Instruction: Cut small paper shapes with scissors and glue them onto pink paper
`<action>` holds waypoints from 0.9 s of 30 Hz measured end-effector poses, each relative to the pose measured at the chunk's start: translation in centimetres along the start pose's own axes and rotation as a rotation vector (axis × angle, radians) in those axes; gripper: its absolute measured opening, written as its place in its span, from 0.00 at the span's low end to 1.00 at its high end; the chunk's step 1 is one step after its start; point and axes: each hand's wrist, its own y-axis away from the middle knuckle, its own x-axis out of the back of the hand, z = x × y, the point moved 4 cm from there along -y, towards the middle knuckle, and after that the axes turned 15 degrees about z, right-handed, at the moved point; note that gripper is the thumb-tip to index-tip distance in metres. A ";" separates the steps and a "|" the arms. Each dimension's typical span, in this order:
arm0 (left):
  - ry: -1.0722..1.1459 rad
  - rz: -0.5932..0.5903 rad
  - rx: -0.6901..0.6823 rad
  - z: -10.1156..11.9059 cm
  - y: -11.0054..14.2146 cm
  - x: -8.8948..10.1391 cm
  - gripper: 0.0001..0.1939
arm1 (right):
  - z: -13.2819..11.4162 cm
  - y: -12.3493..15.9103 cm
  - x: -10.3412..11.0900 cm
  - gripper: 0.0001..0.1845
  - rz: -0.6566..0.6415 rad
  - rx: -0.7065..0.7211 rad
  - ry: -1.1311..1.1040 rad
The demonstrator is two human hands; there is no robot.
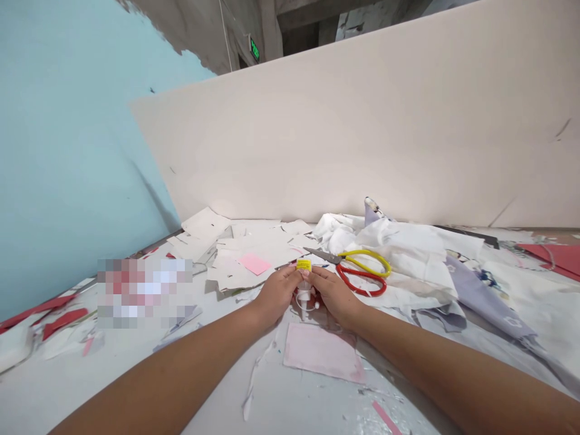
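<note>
Both my hands meet at the middle of the table around a small clear bottle with a yellow cap (303, 266). My left hand (275, 294) grips it from the left with curled fingers. From the other side my right hand (334, 295) pinches it near the cap. A pale pink fabric piece (322, 359) lies flat just in front of my hands. Scissors with one yellow and one red handle loop (360, 270) rest right behind my right hand, blades pointing left.
Several white paper scraps and a pink square (254, 263) lie at the back left. Crumpled white and lilac cloth (453, 266) covers the right side. Red scraps (58, 317) sit at the left edge; a red sheet (559, 257) lies far right. A tall beige board (362, 133) stands behind.
</note>
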 end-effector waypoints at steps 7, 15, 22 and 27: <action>0.002 -0.001 0.019 -0.3 0.0 0.0 0.13 | -0.1 0.0 -0.2 0.17 -0.011 0.000 -0.002; -0.003 0.012 0.017 -0.3 0.0 0.0 0.13 | -0.1 0.1 -0.2 0.17 -0.027 0.002 -0.009; -0.013 0.031 -0.016 0.0 -0.2 0.2 0.11 | 0.3 -0.2 0.0 0.17 -0.007 0.011 -0.008; -0.002 -0.017 -0.008 0.2 -0.2 -0.2 0.14 | 0.5 -0.4 0.0 0.18 -0.006 0.012 -0.021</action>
